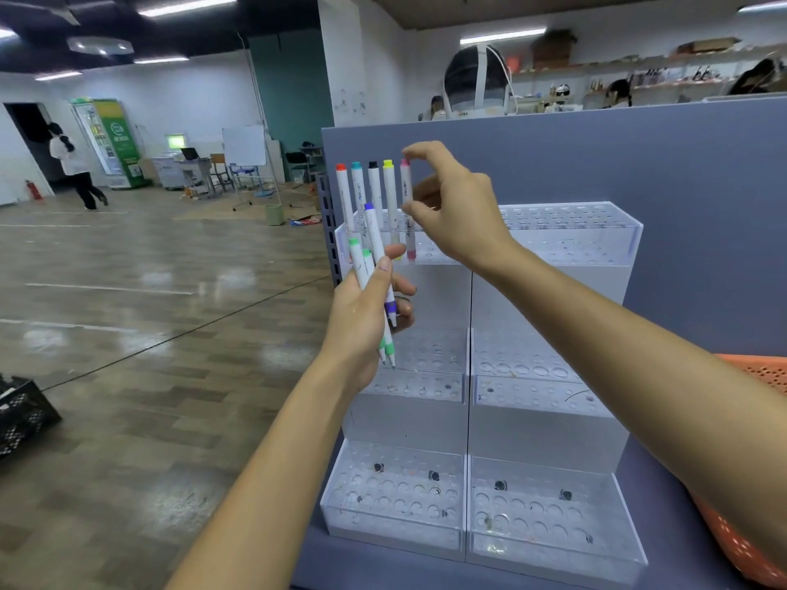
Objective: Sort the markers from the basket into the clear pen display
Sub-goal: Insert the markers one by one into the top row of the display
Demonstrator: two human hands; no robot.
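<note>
Step in hand: seating a marker in the top tier of the clear pen display (575,244).

- Your right hand (451,210) pinches the pink marker (406,198), index tip on the cap and thumb on the barrel. The marker stands upright with its lower end already inside the tier.
- Your left hand (362,317) grips the spare markers (374,283), thumb curled over them, held in front of the display's left side. They are 1 purple marker (372,232) and 2 green markers (360,266).

Containers:
- Top tier, left end: red marker (344,193), teal marker (357,185), black marker (374,185), yellow marker (389,189), then pink. That makes 5 in a row, all upright.
- Middle and bottom tiers: no markers seen. A few small dark bits sit in the bottom holes; you cannot tell what they are.
- Orange basket (766,372): at the right edge, mostly hidden by your forearm, so its contents cannot be told.

Next move, as a judgement: release the pink marker only once it stands without support. Then draw 1 marker from your left hand and aim for the free hole just right of pink. Keep it vertical so it does not knock its neighbours.
</note>
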